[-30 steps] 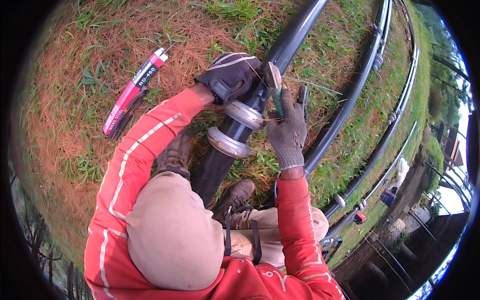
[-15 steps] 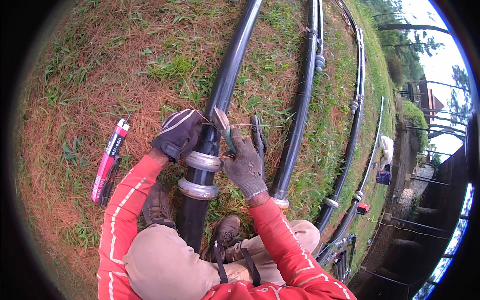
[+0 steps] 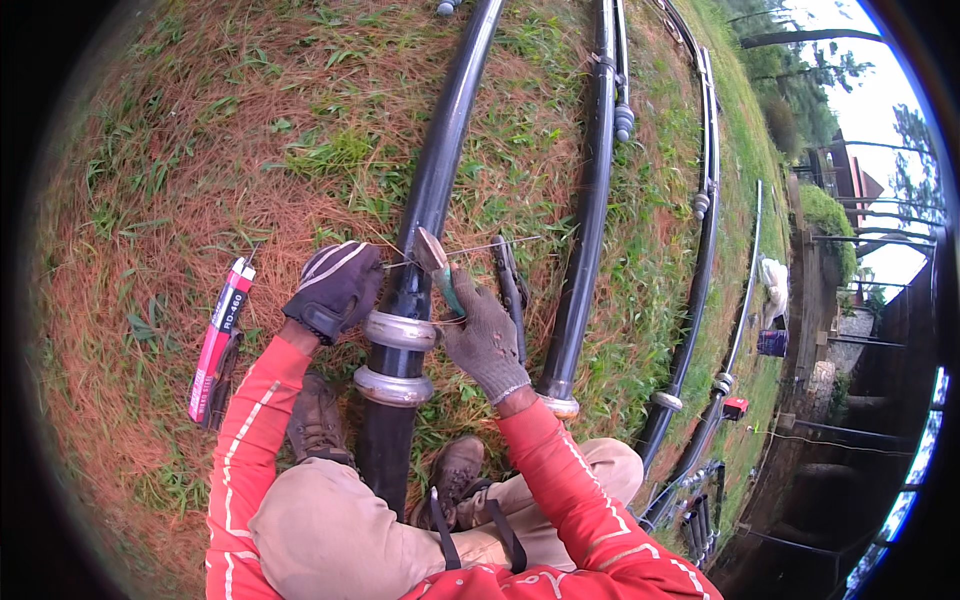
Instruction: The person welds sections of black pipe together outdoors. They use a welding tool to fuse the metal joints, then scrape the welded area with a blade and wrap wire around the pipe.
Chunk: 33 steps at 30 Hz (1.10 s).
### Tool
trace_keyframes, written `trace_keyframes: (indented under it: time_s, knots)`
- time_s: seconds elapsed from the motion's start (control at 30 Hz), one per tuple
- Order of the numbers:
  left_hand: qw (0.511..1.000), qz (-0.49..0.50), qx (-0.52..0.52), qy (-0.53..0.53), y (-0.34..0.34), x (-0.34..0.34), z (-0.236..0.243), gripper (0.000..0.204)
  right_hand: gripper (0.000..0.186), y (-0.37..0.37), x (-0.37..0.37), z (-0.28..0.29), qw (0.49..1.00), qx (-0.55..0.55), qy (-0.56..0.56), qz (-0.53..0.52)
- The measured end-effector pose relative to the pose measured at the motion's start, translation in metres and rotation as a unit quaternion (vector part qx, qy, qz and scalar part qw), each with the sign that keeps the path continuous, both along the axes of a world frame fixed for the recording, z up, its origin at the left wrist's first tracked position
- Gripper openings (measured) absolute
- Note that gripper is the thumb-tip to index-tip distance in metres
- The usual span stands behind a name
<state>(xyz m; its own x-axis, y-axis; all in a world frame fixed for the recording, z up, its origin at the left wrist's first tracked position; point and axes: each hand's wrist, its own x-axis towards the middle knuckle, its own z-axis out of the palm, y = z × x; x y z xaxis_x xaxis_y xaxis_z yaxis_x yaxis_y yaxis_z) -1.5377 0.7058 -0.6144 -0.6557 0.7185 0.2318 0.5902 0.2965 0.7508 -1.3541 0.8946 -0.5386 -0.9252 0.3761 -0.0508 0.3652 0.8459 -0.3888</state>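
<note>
My left hand (image 3: 332,287), in a dark glove, is closed beside a black pipe (image 3: 434,170), where a thin wire and a rod (image 3: 512,241) cross it; what its fingers hold is partly hidden. My right hand (image 3: 482,335), in a worn grey knit glove, grips a green-handled tool (image 3: 446,290) with a worn pale head that rests over the pipe. Just below the hands, two silver flanged rings (image 3: 398,331) circle the pipe. A dark hand tool (image 3: 510,285) lies right of it, and a pink, white and black packet (image 3: 218,340) lies on the grass to the left.
Several more black pipes (image 3: 590,220) with fittings run along the sloping grass (image 3: 270,160) to the right. My boots (image 3: 455,475) flank the near pipe. A red box (image 3: 734,408), a purple container (image 3: 771,343) and a white sack (image 3: 774,288) stand farther right, near dark railings and trees.
The view has swung up and widened since a second ago, so hands and pipe appear lower and smaller. Both hands keep about the same place on the pipe.
</note>
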Motion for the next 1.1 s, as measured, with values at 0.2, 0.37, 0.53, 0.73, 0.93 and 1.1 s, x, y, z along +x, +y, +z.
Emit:
trace_keyframes:
  time_s: [0.2,0.37,0.53,0.73,0.93,1.1]
  knots:
    - [1.0,-0.004,-0.015,-0.017,-0.012,-0.004,-0.001,0.014,0.085,0.002,0.002,-0.007,1.0,0.011,-0.019,0.001]
    - [1.0,0.01,-0.03,-0.002,-0.022,-0.008,0.006,0.011,0.087,0.005,0.002,-0.011,0.999,-0.008,0.04,0.0]
    - [0.999,0.014,-0.039,-0.01,-0.033,-0.011,0.012,0.014,0.087,0.007,0.003,-0.013,1.0,0.001,0.016,-0.002]
    - [0.999,0.022,-0.046,-0.009,-0.051,-0.009,0.011,0.016,0.083,0.009,0.007,-0.011,1.0,0.005,0.014,0.017]
    - [0.998,0.045,-0.042,-0.009,-0.063,-0.004,0.017,0.017,0.083,0.011,0.01,-0.009,1.0,0.011,0.0,0.019]
    - [0.996,0.049,-0.078,-0.009,-0.079,-0.002,0.027,0.017,0.083,0.015,0.01,-0.011,0.998,-0.004,0.053,0.034]
